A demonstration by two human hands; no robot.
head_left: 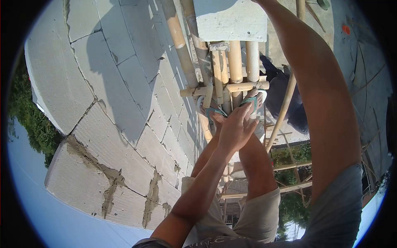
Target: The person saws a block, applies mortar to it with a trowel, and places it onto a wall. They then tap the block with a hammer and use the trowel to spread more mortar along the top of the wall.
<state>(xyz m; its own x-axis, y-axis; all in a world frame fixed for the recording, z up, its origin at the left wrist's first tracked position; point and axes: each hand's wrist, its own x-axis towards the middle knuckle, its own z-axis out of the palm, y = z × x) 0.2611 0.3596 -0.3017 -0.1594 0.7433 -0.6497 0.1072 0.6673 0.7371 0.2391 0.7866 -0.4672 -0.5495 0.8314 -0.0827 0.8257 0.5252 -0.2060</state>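
Note:
My left hand (239, 126) hangs in front of my knees, holding nothing, with its fingers stretched out and the thumb apart. Below it in depth, my sandalled feet (258, 97) stand on bamboo poles. At the top edge a pale lightweight concrete block (231, 25) lies over the ends of the bamboo poles (235, 62). My right arm (326, 82) reaches up to that block's upper right corner. The right hand itself is cut off by the frame, so its grip on the block is hidden.
A wall of pale blocks (124, 87) with mortar joints (109, 177) rises along my left. Bamboo scaffold poles (285, 107) stand and cross on my right. A person in dark clothing (285, 97) is below, beside the scaffold. Ground and plants show far underneath.

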